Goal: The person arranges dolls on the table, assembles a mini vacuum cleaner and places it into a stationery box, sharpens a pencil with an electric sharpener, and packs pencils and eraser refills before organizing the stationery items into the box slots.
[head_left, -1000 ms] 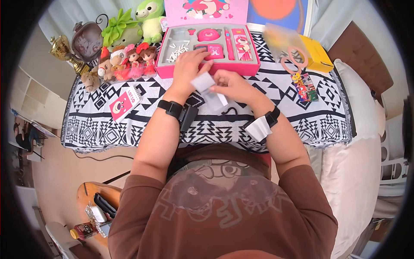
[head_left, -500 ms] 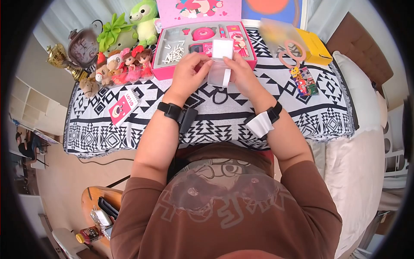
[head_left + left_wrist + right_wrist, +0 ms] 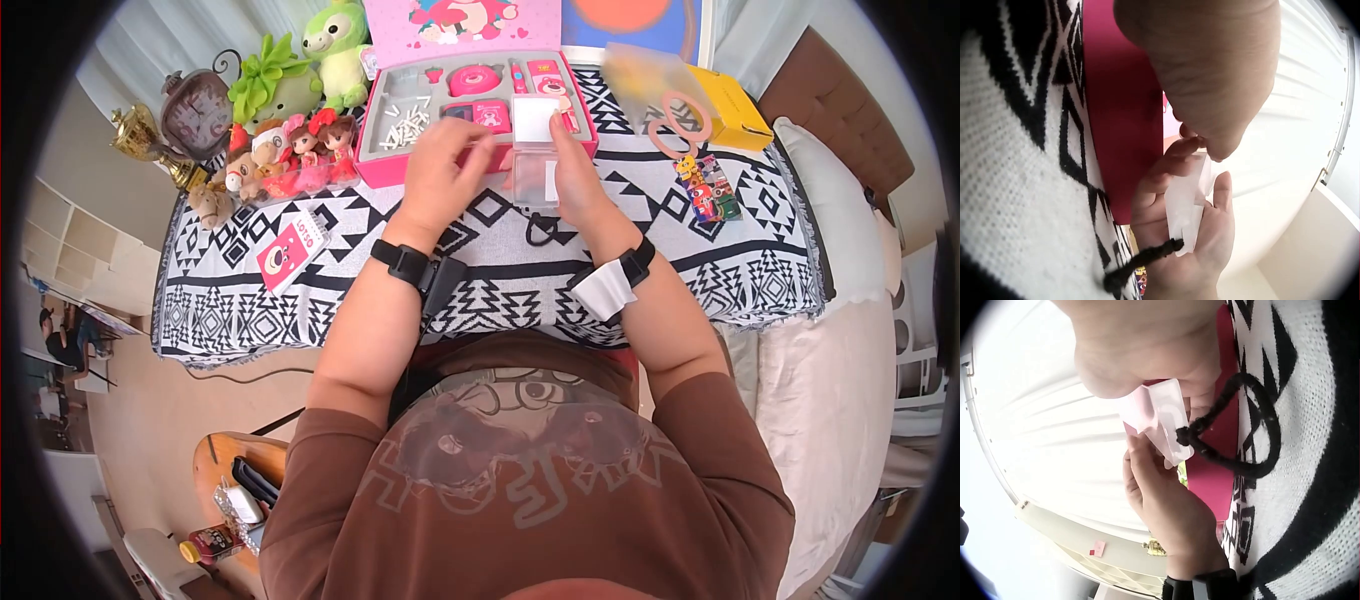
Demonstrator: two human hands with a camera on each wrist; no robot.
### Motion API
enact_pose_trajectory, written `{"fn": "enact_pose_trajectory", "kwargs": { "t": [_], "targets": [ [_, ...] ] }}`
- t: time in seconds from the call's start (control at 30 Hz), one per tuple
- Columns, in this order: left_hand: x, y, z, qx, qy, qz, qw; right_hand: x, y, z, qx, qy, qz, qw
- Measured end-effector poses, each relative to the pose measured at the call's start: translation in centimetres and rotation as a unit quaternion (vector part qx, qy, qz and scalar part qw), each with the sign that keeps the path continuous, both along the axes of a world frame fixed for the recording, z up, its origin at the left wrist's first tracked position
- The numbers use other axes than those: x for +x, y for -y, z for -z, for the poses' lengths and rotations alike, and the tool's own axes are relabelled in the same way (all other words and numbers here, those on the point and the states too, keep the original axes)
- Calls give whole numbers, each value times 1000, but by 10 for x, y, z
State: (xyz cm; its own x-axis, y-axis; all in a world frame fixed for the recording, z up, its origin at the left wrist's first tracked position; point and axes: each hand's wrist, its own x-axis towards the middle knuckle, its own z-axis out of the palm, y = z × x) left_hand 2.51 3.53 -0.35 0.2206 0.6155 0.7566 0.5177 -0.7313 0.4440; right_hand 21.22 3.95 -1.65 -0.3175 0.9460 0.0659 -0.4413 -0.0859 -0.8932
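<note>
**Small clear case (image 3: 530, 188) in the right hand (image 3: 577, 178)**

The patterned cloth (image 3: 500, 290) spreads beneath everything, and on it stands the pink box (image 3: 382, 174), lid raised, with pink items and white sticks (image 3: 408, 127) in its grey tray. In the head view, the case appears just in front of the box's right half, held up off the cloth.

The right hand is clamped on the case – thumb up its right side, other fingers wrapped behind. The left hand (image 3: 447, 165) is near the case's left side, fingers bent and gripping nothing that shows; in the head view a gap parts them, though the wrist views leave contact at the corner hard to tell.

The case looks like thin, frosted plastic: light, fairly stiff, probably slick, and liable to crease or crack if squeezed. Its side edges seem the best hold, with light pressure – the broad faces would likely bow. The white flap (image 3: 534, 120) above the clear part looks likely to swing. Smallest is the soft black cord (image 3: 1263, 469), looped below and seemingly tied to the case, easy to snag.
</note>
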Motion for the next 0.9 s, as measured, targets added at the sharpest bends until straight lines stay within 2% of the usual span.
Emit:
{"fn": "enact_pose_trajectory", "kwargs": {
  "t": [0.03, 0.07, 0.13, 0.2, 0.37, 0.4, 0.47, 0.57, 0.7, 0.77, 0.9],
  "targets": [
    [-2, -3, -1, -1, 47, -48, 998, 0, -2, 1, 2, -3, 0, 1000],
    [-9, -10, -3, 1, 44, -47, 998, 0, -4, 3, 36, -8, 21, 999],
    [-31, -34, -7, 41, 6, -151, 988, -1, -3, 3, 67, -16, 44, 997],
    [-55, -59, -4, 19, -36, -160, 986, -2, -1, 0, 69, -19, 96, 993],
    [-91, -116, 8, -67, -177, -173, 966, 1, -6, 4, 80, -36, 107, 990],
    [-89, -120, 7, -65, -179, -172, 967, 3, -7, 4, 89, -39, 112, 989],
    [-85, -126, 7, -129, -274, -225, 926, 4, -10, 5, 87, -35, 116, 989],
    [-78, -128, 5, -151, -320, -247, 902, 6, -12, 8, 89, -21, 112, 989],
    [-76, -132, 11, -160, -311, -247, 904, 8, -14, 9, 107, -8, 104, 989],
    [-83, -138, 16, -146, -228, -180, 946, 8, -14, 9, 105, -7, 107, 989],
    [-84, -135, 0, -172, -159, -140, 962, 8, -16, 12, 104, -5, 105, 989]
  ]
}}
